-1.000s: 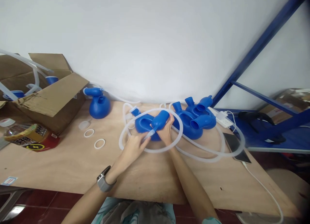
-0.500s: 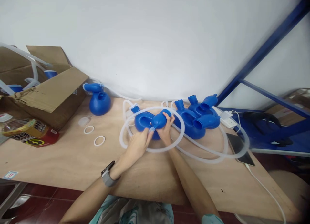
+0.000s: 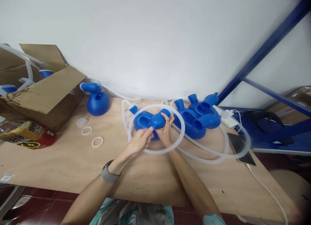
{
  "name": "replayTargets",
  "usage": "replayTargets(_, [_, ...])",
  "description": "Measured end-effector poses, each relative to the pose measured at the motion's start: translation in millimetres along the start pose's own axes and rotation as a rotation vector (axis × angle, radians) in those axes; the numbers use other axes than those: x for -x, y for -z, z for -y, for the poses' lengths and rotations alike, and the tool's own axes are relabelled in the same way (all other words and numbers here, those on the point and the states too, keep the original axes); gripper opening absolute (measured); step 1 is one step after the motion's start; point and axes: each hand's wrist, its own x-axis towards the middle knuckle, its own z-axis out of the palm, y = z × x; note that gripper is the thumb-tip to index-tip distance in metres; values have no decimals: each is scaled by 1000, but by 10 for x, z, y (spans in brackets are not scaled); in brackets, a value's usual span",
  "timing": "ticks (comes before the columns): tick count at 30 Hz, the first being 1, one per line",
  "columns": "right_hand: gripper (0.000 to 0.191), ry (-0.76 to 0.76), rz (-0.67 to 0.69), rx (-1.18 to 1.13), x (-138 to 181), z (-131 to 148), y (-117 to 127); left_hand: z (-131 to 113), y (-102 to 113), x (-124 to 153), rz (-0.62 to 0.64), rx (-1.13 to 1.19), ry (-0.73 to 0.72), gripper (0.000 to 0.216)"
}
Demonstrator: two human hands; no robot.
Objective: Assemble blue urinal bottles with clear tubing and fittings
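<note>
My right hand (image 3: 165, 131) is closed around the neck of a blue plastic vessel (image 3: 148, 122) lying on the wooden table (image 3: 73, 160). My left hand (image 3: 139, 142), with a watch on its wrist, pinches the end of a clear white tube (image 3: 179, 139) against the blue spout. That tube curls in a loop around the vessel and both hands. Several more blue vessels (image 3: 199, 116) lie clustered just to the right.
Another blue vessel (image 3: 96, 101) stands at the back left beside an open cardboard box (image 3: 43, 95) holding tubes and blue parts. Two white rings (image 3: 92, 136), a clear cap and a drink bottle (image 3: 26, 135) lie left. A phone (image 3: 239, 147), power strip and blue rack stand right.
The tube loop has shifted right and tightened. My left hand has moved up to the spout, bringing the tube end against it. My right hand keeps its hold.
</note>
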Motion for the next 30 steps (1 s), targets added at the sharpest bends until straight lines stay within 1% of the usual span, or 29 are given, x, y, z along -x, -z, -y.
replayTargets(3, [67, 21, 3, -1, 3, -8, 0, -152, 14, 32, 8, 81, 175, 44])
replayTargets(6, [66, 39, -1, -8, -5, -16, -2, -279, 38, 13, 94, 194, 297, 44])
replayTargets(9, [64, 50, -15, 8, -16, -9, -10, -320, 72, -39, 172, 355, 349, 48])
replayTargets(13, [64, 66, -43, 40, -15, 4, -6, -294, 104, -95, 261, 525, 425, 55])
replayTargets(15, [64, 68, -55, 40, -10, 0, 12, -266, 95, -105, 285, 567, 428, 57])
replayTargets(17, [65, 65, -35, 46, -6, -11, 37, -224, 73, -100, 293, 562, 402, 56])
replayTargets(19, [70, 61, 6, 69, -6, -23, 60, -170, 56, -77, 281, 473, 345, 54])
replayTargets(20, [71, 62, 32, 84, -6, -28, 68, -139, 57, -57, 254, 393, 293, 52])
replayTargets(22, [74, 67, 73, 106, -7, -36, 72, -79, 83, 5, 156, 181, 151, 53])
replayTargets(23, [75, 68, 80, 111, -8, -39, 68, -51, 108, 44, 98, 63, 55, 57])
replayTargets(25, [79, 74, 88, 115, -13, -47, 60, 2, 165, 132, 3, -210, -169, 58])
replayTargets(27, [86, 88, 92, 112, -30, -62, 70, 57, 211, 209, -92, -535, -398, 49])
replayTargets(28, [89, 97, 100, 106, -46, -72, 89, 87, 223, 237, -157, -700, -487, 45])
replayTargets(30, [91, 120, 121, 91, -98, -90, 159, 145, 227, 263, -321, -983, -579, 41])
